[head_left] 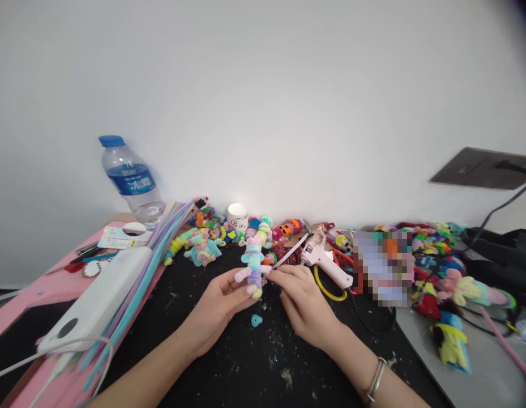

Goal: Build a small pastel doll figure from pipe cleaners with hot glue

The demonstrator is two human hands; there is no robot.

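Note:
My left hand (218, 309) is closed round a small pastel pipe-cleaner figure (253, 262), held upright above the black mat (229, 362). My right hand (303, 300) pinches a pale lilac pipe cleaner (290, 252) whose near end meets the figure's side; the strand runs up and to the right. A silver bangle (375, 378) sits on my right wrist. A small blue scrap (256, 321) lies on the mat just below the figure.
A pink glue gun (326, 262) and yellow-handled pliers (328, 289) lie right of my hands. Finished pipe-cleaner figures (212, 238) line the wall. A water bottle (131, 181), a pipe-cleaner bundle (148, 266) and a white box (97, 300) are left; more figures (449, 283) right.

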